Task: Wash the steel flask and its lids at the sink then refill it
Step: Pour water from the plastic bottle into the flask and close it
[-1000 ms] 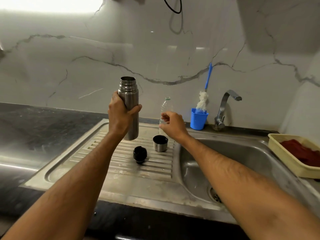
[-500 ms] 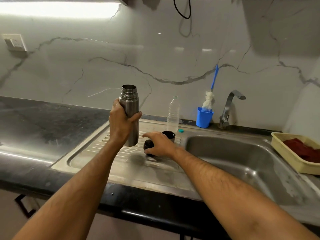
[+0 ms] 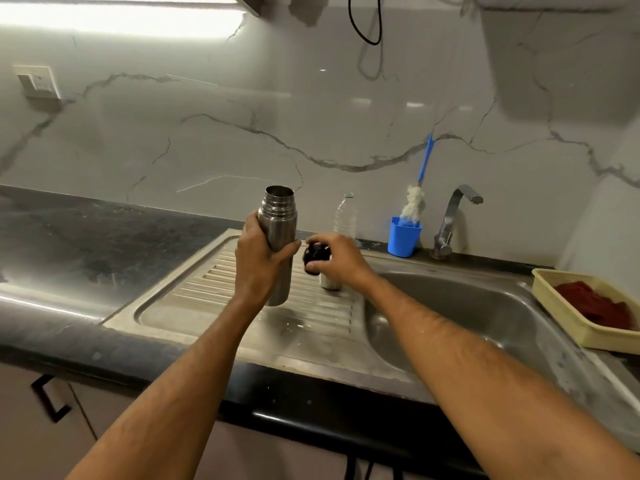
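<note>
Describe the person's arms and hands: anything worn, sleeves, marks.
Both forearms are bare up to the frame edge; no sleeve, watch or glove shows. The left hand seems to wear a thin ring on one finger. The right hand shows no ring. Pale specks dot the right forearm.

Home kitchen — steel sink [image 3: 450, 306], tap [image 3: 453, 216], marble backsplash [image 3: 242, 133].

two hands of mine: my left hand [image 3: 258, 268] and my right hand [image 3: 341, 259]. one steel flask [image 3: 278, 244]. two lids: one black stopper [image 3: 314, 256] and one steel cup lid [image 3: 330, 284]. one clear plastic bottle [image 3: 345, 216]. one blue cup [image 3: 403, 237] with one blue-handled brush [image 3: 414, 202] in it. one tap [image 3: 453, 216]. one sink [image 3: 450, 306]. one yellow basket [image 3: 554, 299] with one red cloth [image 3: 595, 303]. one wall switch [image 3: 36, 81].
</note>
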